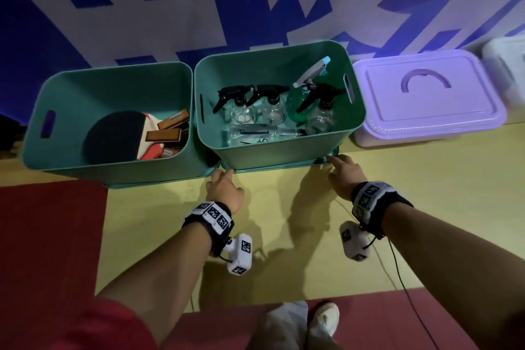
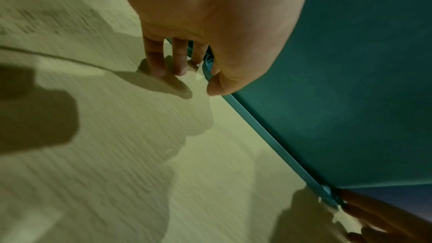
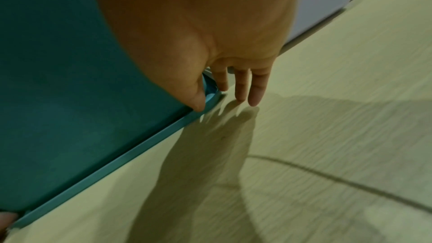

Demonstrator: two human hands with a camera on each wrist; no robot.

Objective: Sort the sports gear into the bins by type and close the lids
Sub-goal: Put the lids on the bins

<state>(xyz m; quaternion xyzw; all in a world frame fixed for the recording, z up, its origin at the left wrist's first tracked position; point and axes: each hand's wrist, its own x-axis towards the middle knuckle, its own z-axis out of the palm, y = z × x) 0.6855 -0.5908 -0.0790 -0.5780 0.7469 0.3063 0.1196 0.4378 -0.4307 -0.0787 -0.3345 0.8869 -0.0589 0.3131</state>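
Observation:
Two open teal bins stand side by side on the floor. The left bin (image 1: 122,170) holds table-tennis paddles (image 1: 116,136). The middle bin (image 1: 270,150) holds several spray bottles (image 1: 272,105) and stands on a flat teal lid (image 1: 278,167). My left hand (image 1: 224,182) is at that lid's front-left corner, where thumb and forefinger (image 2: 205,78) pinch the lid rim (image 2: 268,132). My right hand (image 1: 338,167) pinches the front-right corner (image 3: 211,97) of the same lid rim (image 3: 117,162). On both hands the other fingers point down at the floor.
A purple box (image 1: 426,94) with its lid on stands right of the middle bin, close to my right hand. A thin cable (image 1: 397,273) runs over the yellow floor. Red mat (image 1: 48,236) lies at the left, and my feet (image 1: 321,318) are below.

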